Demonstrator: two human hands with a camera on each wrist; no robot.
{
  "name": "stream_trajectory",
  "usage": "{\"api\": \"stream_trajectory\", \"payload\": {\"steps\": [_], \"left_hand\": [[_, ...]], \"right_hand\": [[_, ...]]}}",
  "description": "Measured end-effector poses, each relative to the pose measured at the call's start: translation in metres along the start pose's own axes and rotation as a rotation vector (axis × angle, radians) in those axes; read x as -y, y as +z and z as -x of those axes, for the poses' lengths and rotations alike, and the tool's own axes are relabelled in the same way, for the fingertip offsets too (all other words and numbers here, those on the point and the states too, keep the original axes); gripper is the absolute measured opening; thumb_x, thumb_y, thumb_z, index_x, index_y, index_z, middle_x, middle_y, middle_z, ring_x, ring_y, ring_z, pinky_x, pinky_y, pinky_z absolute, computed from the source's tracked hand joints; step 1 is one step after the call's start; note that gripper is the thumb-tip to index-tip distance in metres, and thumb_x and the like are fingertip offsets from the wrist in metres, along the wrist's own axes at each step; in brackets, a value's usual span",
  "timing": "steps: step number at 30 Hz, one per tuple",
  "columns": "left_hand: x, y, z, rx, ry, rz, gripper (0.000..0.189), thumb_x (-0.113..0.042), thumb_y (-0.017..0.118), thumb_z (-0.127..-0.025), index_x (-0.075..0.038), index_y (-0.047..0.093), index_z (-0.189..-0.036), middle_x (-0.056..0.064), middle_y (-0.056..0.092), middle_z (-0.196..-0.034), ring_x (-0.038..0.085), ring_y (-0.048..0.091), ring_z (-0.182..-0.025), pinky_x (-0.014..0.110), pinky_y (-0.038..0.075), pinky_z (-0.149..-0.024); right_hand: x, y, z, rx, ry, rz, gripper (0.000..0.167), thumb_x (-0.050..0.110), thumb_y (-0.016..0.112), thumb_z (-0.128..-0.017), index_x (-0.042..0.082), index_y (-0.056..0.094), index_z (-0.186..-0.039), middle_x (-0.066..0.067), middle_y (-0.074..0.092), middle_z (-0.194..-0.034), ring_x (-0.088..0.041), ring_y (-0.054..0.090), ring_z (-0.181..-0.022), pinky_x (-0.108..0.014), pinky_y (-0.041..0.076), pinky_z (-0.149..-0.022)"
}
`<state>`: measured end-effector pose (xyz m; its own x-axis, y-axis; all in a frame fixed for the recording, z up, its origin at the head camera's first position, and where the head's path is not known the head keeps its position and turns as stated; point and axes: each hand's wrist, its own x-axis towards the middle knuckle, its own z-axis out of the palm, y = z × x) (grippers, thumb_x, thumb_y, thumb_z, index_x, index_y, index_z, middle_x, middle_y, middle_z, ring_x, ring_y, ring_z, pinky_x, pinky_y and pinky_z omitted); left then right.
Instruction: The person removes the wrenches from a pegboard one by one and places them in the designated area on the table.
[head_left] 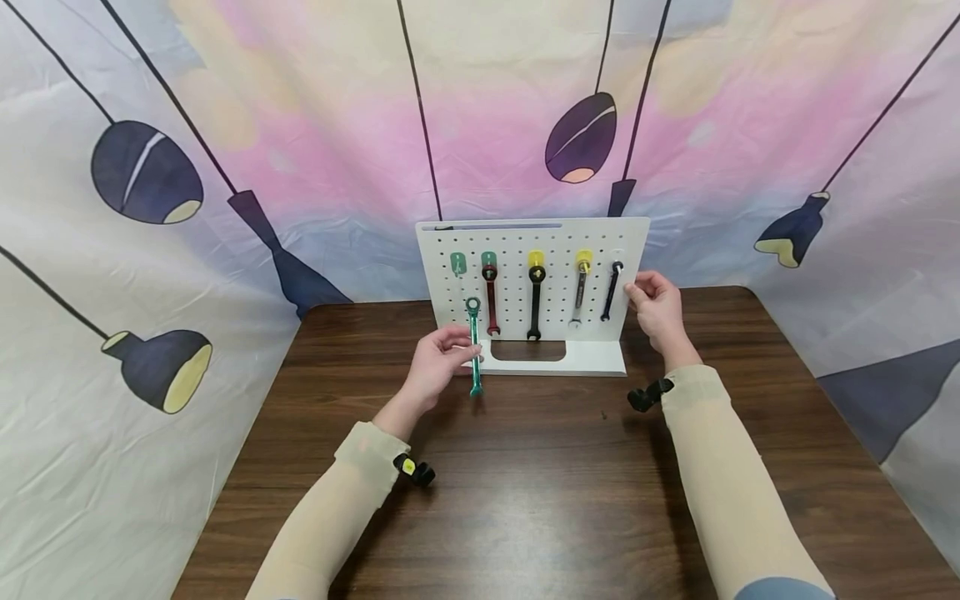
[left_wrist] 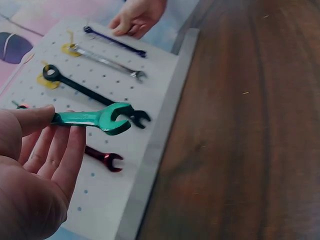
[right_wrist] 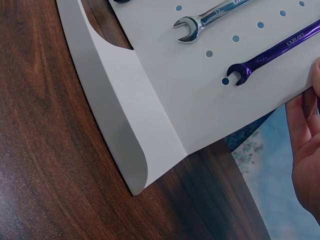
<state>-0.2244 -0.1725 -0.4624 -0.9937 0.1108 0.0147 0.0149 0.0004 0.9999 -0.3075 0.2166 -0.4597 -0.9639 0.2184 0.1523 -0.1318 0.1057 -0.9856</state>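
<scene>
My left hand (head_left: 438,367) pinches a green combination wrench (head_left: 474,346) between thumb and fingers, in front of the lower left of a white pegboard (head_left: 513,312). The wrench's ring end points up and its open end down. My right hand (head_left: 658,308) grips the pegboard's right edge with thumb and fingers. On the board hang a red wrench (head_left: 491,304), a black wrench (head_left: 536,304), a silver wrench (head_left: 581,287) and a purple wrench (right_wrist: 270,52). At the far left, a green hook plate (head_left: 458,264) bears no wrench.
The pegboard's foot (head_left: 592,360) rests on a dark brown wooden table (head_left: 517,492), near its back edge. Behind hangs a painted cloth (head_left: 315,108) with lamp designs. Each sleeve carries a black wrist camera (head_left: 648,395).
</scene>
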Motion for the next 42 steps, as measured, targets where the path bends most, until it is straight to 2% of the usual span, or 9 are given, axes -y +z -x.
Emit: {"api": "stream_trajectory", "payload": {"steps": [4,7,8,15,20,26,30,34,42], "left_hand": [[0.007,0.008,0.007,0.049,-0.046,0.021,0.028,0.003,0.075,-0.096,0.007,0.065,-0.122,0.004,0.071,-0.095,0.014,0.074,-0.08,0.053,0.067,-0.08],[0.012,0.015,0.014,0.096,-0.093,0.048,0.024,0.007,0.074,-0.096,0.003,0.065,-0.117,0.004,0.071,-0.093,0.014,0.074,-0.078,0.037,0.067,-0.07],[0.014,0.017,0.016,0.114,-0.109,0.053,0.023,0.008,0.074,-0.096,0.002,0.064,-0.116,0.004,0.071,-0.092,0.014,0.074,-0.078,0.035,0.067,-0.068],[0.02,0.028,0.03,0.22,-0.184,0.01,0.022,0.007,0.073,-0.096,0.002,0.062,-0.115,0.004,0.075,-0.09,0.017,0.075,-0.078,0.035,0.067,-0.068],[0.023,0.026,0.037,0.223,-0.219,-0.034,0.025,0.006,0.075,-0.095,0.004,0.063,-0.117,0.006,0.077,-0.09,0.017,0.075,-0.077,0.037,0.068,-0.07],[0.026,0.019,0.042,0.173,-0.258,-0.049,0.023,0.002,0.077,-0.095,0.003,0.065,-0.114,0.007,0.076,-0.091,0.018,0.075,-0.082,0.04,0.068,-0.074],[0.024,0.021,0.044,0.154,-0.29,-0.032,0.024,0.002,0.077,-0.095,0.003,0.065,-0.115,0.009,0.076,-0.094,0.018,0.076,-0.085,0.042,0.068,-0.079],[0.023,0.034,0.043,0.173,-0.318,-0.011,0.025,0.004,0.076,-0.095,0.005,0.064,-0.117,0.011,0.076,-0.098,0.019,0.076,-0.086,0.042,0.068,-0.08],[0.031,0.073,0.039,0.222,-0.362,0.069,0.024,0.009,0.076,-0.093,0.005,0.065,-0.115,0.012,0.076,-0.096,0.02,0.076,-0.084,0.042,0.068,-0.08]], "right_hand": [[0.001,0.0,0.001,-0.009,-0.005,0.006,0.009,0.012,0.069,-0.106,0.019,0.07,-0.101,0.005,0.064,-0.093,-0.01,0.06,-0.091,-0.034,0.058,-0.092],[0.001,0.001,0.001,-0.015,-0.011,0.004,0.009,0.011,0.069,-0.106,0.018,0.07,-0.101,0.005,0.065,-0.093,-0.011,0.061,-0.092,-0.027,0.059,-0.087],[0.001,0.001,0.002,-0.015,-0.011,0.003,0.009,0.011,0.069,-0.106,0.018,0.07,-0.101,0.005,0.065,-0.093,-0.01,0.061,-0.091,-0.024,0.058,-0.085],[0.001,0.001,0.001,-0.012,-0.015,-0.006,0.011,0.008,0.07,-0.105,0.018,0.068,-0.101,0.007,0.065,-0.091,-0.009,0.061,-0.09,-0.019,0.058,-0.08],[0.0,0.002,0.003,-0.01,-0.012,0.002,0.009,0.01,0.07,-0.105,0.018,0.069,-0.1,0.008,0.065,-0.091,-0.009,0.061,-0.09,-0.02,0.058,-0.08],[0.001,0.0,0.003,-0.019,-0.016,0.012,0.002,0.011,0.07,-0.106,0.012,0.071,-0.105,0.007,0.064,-0.089,-0.011,0.06,-0.088,-0.023,0.059,-0.081],[0.002,-0.002,0.003,-0.018,-0.019,0.003,0.008,0.012,0.071,-0.105,0.018,0.07,-0.1,0.007,0.064,-0.088,-0.011,0.059,-0.087,-0.025,0.057,-0.08],[0.003,-0.003,0.002,-0.023,-0.016,0.002,0.013,0.013,0.071,-0.105,0.022,0.068,-0.097,0.008,0.063,-0.088,-0.01,0.058,-0.086,-0.029,0.058,-0.083],[-0.001,0.001,0.0,-0.02,-0.024,-0.015,0.015,0.009,0.071,-0.105,0.021,0.068,-0.097,0.009,0.064,-0.086,-0.011,0.06,-0.087,-0.017,0.057,-0.076]]}}
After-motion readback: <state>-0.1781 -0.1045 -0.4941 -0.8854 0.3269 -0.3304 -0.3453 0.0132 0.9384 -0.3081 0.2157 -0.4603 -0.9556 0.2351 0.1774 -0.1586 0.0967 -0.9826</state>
